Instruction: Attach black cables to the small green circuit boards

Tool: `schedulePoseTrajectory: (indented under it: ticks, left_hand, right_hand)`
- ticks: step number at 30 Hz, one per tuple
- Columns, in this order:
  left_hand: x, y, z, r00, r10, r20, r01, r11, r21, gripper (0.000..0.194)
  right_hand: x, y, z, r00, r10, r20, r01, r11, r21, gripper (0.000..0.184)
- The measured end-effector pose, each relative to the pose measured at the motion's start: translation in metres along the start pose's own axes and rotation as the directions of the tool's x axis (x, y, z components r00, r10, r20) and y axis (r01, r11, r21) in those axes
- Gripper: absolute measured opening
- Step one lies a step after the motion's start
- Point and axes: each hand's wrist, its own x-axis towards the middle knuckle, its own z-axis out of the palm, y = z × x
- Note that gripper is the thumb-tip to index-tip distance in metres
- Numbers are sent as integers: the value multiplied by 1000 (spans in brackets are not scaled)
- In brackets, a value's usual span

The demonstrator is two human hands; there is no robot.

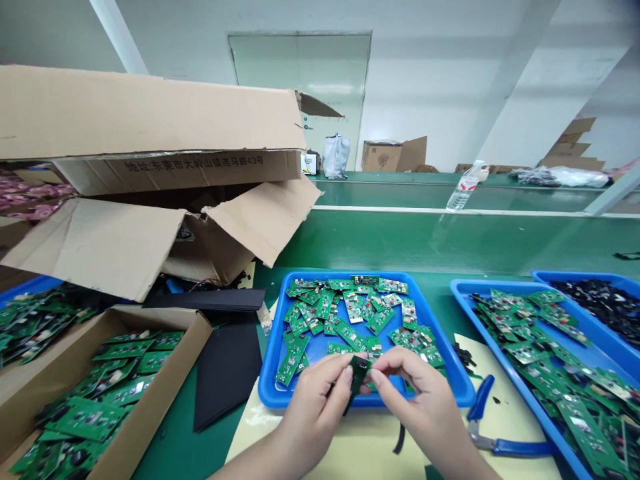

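Note:
A small dark-green circuit board [359,373] is gripped between the thumb and fingers of my left hand [320,393], above the front rim of the middle blue tray [267,373]. My right hand [417,393] pinches thumb and forefinger together at the board's right edge. Whatever lies between those fingertips is too small to make out. Below the right hand a short black strip [399,439] shows over the yellow paper [370,447]. Several green circuit boards [295,357] lie loose in the middle tray, beyond both hands.
Blue-handled pliers [483,427] lie right of my right hand. Further right are a blue tray [463,293] of boards and another [545,279] of black parts. At left stand a cardboard box [185,347] of boards, black sheets [227,380] and large cartons [150,113]. A water bottle [463,190] stands behind.

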Motion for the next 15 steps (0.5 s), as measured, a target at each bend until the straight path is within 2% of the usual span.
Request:
schedulePoseTrajectory:
  ticks: [3,7,12,15]
  left_hand:
    - [-1,1,-1,999,-25,40,27,998,-53,29]
    - [0,3,-4,991,-52,125,55,998,-16,31]
    - [3,5,-10,946,-124,299,129,992,5,34]
    - [3,7,-14,928,-138,346,138,990,24,37]
  right_hand:
    - [2,1,-6,982,-191,-13,188,974,-129,11]
    - [6,2,-13,923,-384,28,377,883,-279,15]
    - [9,2,-17,859,-504,88,494,772,-401,19]
    - [7,2,-19,853,-509,117,518,797,-311,23]
